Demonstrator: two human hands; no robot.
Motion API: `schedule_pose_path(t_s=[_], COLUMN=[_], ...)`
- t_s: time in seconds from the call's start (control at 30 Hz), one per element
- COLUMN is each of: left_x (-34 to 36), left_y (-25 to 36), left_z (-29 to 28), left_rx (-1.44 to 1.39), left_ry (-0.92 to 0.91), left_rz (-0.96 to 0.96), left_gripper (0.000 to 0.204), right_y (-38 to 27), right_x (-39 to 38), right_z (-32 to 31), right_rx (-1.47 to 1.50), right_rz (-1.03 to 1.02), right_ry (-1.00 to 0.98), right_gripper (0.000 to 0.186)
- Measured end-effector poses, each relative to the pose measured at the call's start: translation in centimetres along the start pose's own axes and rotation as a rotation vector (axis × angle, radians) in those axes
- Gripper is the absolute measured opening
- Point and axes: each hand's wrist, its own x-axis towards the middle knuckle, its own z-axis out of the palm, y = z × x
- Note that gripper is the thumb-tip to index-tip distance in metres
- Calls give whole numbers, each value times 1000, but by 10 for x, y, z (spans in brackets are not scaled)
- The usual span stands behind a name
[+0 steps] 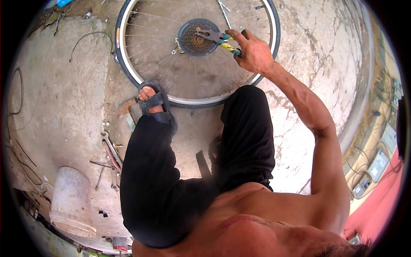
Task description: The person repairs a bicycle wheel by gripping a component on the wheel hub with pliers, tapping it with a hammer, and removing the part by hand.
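A bicycle wheel (199, 102) with a black tyre and silver rim lies flat on the concrete in front of me. At its middle is a dark cogset (187, 42) with a rusty brown centre. My right hand (254, 51) reaches out over the wheel, closed on a pair of pliers (209, 35) with yellow and green handles. The pliers' jaws are over the cogset, close to its hub centre; whether they grip anything there I cannot tell. My left hand is not in view. My sandalled foot (150, 98) is against the tyre at the near left.
Left of my leg lie a hammer (128, 115), a spanner (110, 144) and several thin tools on the floor (68, 124). A dirty white bucket (70, 199) stands at the lower left. Long metal rods (224, 13) show at the wheel's far side. Cables and power sockets (361, 186) are along the right.
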Motion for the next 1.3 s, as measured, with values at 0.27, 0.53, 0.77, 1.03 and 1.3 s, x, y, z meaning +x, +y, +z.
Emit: schedule_pose_path(t_s=[0.27, 0.53, 0.77, 1.03, 1.3], left_x=[-6, -9, -17, -45, 32], left_y=[-5, -8, -13, -6, 128], left_z=[-1, -4, -11, -22, 51], left_rx=[-1, -9, -6, -157, -381], left_ry=[8, 16, 19, 0, -294], left_rz=[-15, -28, -45, -181, 78], left_gripper=[19, 19, 19, 19, 24], right_y=[7, 2, -7, -23, -33], right_x=[2, -4, 2, 34, 52], right_z=[-1, -10, -31, -68, -104], right_rx=[-140, -188, -269, -577, -399], right_rz=[-28, 17, -18, -167, -233], right_ry=[41, -1, -9, -108, -210], right_gripper=[74, 74, 64, 58, 43])
